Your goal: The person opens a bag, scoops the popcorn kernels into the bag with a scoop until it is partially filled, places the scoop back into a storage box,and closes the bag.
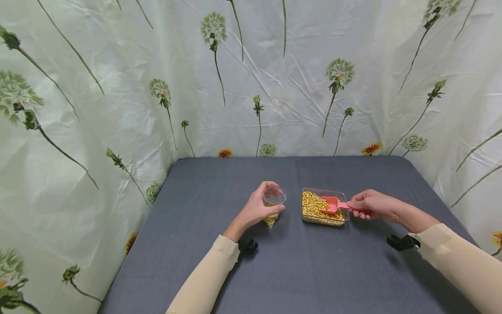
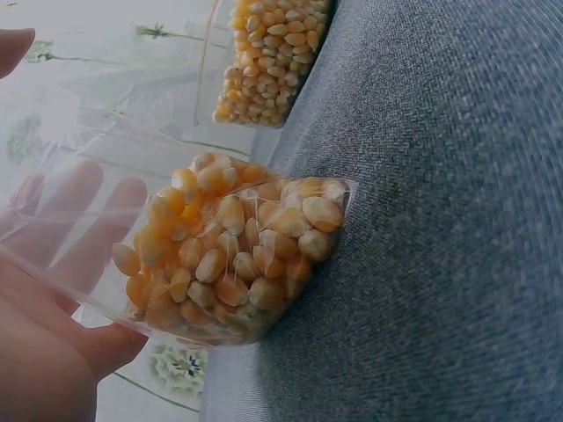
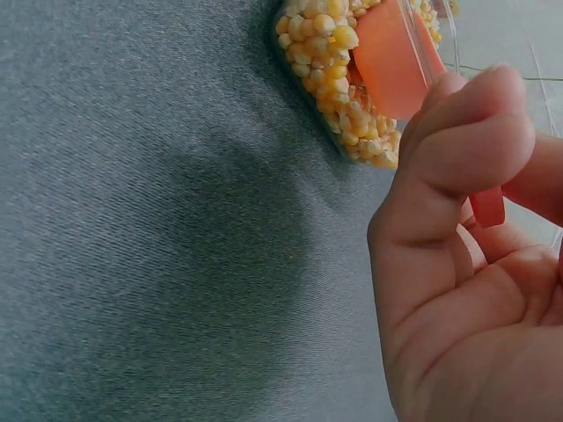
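Observation:
My left hand (image 1: 259,206) grips a clear plastic bag (image 2: 158,330) with its mouth spread wide at the top. Yellow corn kernels (image 2: 233,255) fill the bag's lower part, and its bottom corner is down at the cloth. With my right hand (image 1: 373,205) I pinch the handle of a pink scoop (image 1: 333,205). The scoop's blade lies among the corn kernels (image 1: 311,201) in a clear rectangular container (image 1: 323,221), its handle passing over the right rim. Close up in the right wrist view, thumb and index finger hold the handle's end.
Dark grey cloth covers the table (image 1: 310,270). A white curtain (image 1: 243,78) printed with dandelions hangs behind and along the sides. Black wrist straps (image 1: 248,247) sit at both cuffs. The container stands to the right of the bag, a short gap between them.

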### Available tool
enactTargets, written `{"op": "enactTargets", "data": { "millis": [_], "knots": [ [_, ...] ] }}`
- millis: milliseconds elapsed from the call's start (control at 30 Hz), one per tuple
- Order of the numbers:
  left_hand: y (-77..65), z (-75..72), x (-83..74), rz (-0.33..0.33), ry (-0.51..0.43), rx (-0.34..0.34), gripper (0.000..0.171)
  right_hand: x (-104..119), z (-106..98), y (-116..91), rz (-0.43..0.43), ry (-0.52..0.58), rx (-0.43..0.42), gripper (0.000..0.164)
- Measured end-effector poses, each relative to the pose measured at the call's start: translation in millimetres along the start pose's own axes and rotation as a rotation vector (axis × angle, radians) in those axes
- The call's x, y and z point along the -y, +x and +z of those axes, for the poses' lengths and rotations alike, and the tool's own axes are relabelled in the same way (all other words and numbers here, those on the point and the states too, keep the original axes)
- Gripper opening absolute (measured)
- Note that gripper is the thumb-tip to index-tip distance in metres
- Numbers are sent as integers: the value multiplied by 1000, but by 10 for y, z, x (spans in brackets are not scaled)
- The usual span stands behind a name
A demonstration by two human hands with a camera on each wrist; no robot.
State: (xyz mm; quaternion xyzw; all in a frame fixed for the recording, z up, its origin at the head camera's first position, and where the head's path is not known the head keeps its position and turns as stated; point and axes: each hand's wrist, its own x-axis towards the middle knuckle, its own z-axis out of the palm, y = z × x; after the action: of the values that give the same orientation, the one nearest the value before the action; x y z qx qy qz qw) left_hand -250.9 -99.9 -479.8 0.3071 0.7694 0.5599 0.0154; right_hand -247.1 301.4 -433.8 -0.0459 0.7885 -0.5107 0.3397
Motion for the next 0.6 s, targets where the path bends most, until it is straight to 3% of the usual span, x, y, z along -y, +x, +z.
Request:
{"op": "enactTargets", "data": {
  "millis": [233,467,600],
  "knots": [
    [-7,4,-7,-2,9,1,56,-41,13,-81,-19,56,29,24],
    [-20,15,26,-18,-14,3,59,-174,39,-118,-135,94,132,30],
    [-26,17,34,-18,8,-7,57,-197,77,-135,-160,93,141,31]
  ]
}}
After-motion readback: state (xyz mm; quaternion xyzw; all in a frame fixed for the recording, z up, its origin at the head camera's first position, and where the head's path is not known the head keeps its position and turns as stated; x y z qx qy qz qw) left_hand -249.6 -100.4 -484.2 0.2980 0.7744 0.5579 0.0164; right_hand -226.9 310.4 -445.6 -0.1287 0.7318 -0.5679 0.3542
